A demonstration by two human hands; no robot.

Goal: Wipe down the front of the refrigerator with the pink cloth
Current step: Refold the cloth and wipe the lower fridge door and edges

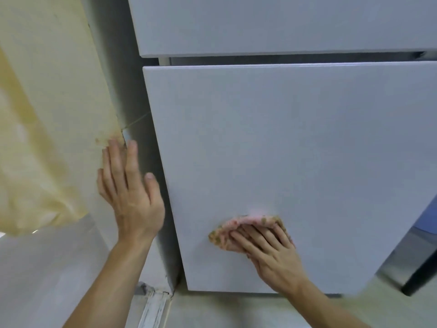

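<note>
The refrigerator's lower door (295, 143) is a plain pale grey panel filling the middle and right. The upper door (272, 22) sits above it, across a narrow gap. My right hand (267, 252) presses the pink cloth (250, 222) flat against the lower part of the lower door, fingers straight over it. The cloth is bunched, pink with brownish patterned edges, and partly hidden under my fingers. My left hand (130, 190) is raised with straight fingers, left of the refrigerator's side, close to the wall corner.
A yellowish wall (47, 102) with a worn corner stands close on the left. Light floor tiles (212, 311) run below the door. A dark appliance or cabinet edge (421, 268) shows at the lower right.
</note>
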